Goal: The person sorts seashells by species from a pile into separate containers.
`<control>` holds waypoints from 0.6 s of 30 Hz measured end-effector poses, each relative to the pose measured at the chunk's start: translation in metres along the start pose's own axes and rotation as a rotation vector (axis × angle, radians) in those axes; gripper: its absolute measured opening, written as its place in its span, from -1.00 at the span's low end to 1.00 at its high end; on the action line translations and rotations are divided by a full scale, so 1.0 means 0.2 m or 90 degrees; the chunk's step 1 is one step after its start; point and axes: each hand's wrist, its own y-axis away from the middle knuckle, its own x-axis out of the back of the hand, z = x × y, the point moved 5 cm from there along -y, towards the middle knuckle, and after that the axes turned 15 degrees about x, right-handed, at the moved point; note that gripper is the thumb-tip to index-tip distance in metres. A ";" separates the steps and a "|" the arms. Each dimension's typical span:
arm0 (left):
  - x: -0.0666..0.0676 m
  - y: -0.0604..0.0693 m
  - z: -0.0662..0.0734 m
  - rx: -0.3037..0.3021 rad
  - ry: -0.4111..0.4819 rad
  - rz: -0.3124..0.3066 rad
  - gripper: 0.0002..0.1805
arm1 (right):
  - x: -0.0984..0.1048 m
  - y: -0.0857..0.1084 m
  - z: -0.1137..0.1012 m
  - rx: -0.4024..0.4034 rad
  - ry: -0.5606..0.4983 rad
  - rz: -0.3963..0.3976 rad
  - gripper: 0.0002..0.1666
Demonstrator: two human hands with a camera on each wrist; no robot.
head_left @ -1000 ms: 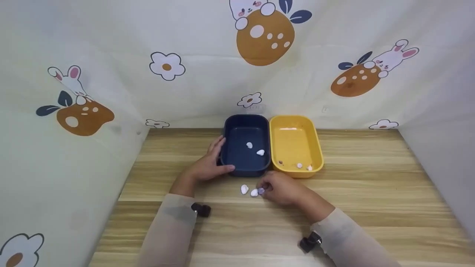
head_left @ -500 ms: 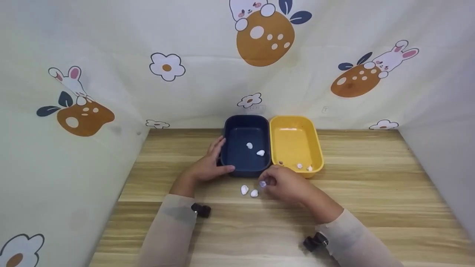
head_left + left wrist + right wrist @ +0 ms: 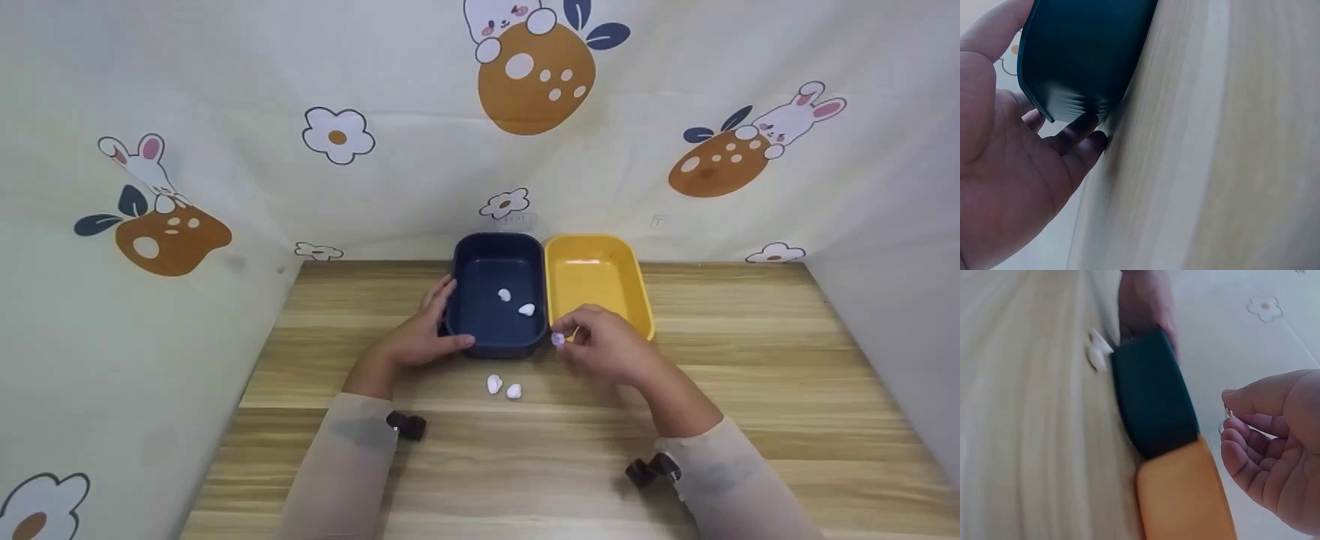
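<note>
My right hand [image 3: 611,349] pinches a small, shiny pale-purple piece [image 3: 558,339] between thumb and fingertips, above the near edge of the yellow bin [image 3: 592,281]. In the right wrist view, the same piece [image 3: 1229,412] is mostly covered by the fingertips. My left hand [image 3: 420,334] holds the dark blue bin [image 3: 495,274] at its left side, thumb on the near rim. The left wrist view shows its fingertips [image 3: 1092,143] against the bin's outer wall. Two small white shell-like pieces [image 3: 504,295] lie inside the blue bin. Right hand and forearm hide the yellow bin's near end.
Two more white shell-like pieces [image 3: 494,384] lie on the wooden table [image 3: 465,465] in front of the blue bin. Both bins stand side by side near the back edge, before a printed cloth wall [image 3: 405,187]. Cloth also hangs at left and right.
My right hand has lifted the pale-purple piece from beside the white pieces on the table and carried it right and away to the yellow bin's near edge. The left hand has stayed put.
</note>
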 end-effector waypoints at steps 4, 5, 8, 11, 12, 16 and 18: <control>0.00 0.00 0.00 0.001 0.003 0.000 0.29 | 0.07 0.00 0.06 -0.030 -0.004 0.022 -0.75; 0.00 0.00 0.00 0.002 0.003 0.000 0.29 | 0.08 0.00 0.08 -0.036 -0.004 0.024 -0.75; 0.00 0.01 0.00 0.003 0.004 -0.001 0.29 | 0.13 0.01 0.12 -0.061 0.001 0.030 -0.74; 0.00 0.01 0.00 0.004 0.002 0.000 0.30 | 0.18 0.02 0.16 -0.086 -0.004 0.035 -0.73; 0.00 0.01 0.00 0.004 0.001 0.000 0.30 | 0.19 0.02 0.17 -0.091 -0.006 0.036 -0.73; 0.00 0.01 0.01 0.007 0.001 0.000 0.28 | 0.22 0.03 0.20 -0.099 -0.020 0.036 -0.71; 0.00 0.01 0.01 0.010 0.002 0.000 0.27 | 0.23 0.03 0.21 -0.101 -0.028 0.034 -0.70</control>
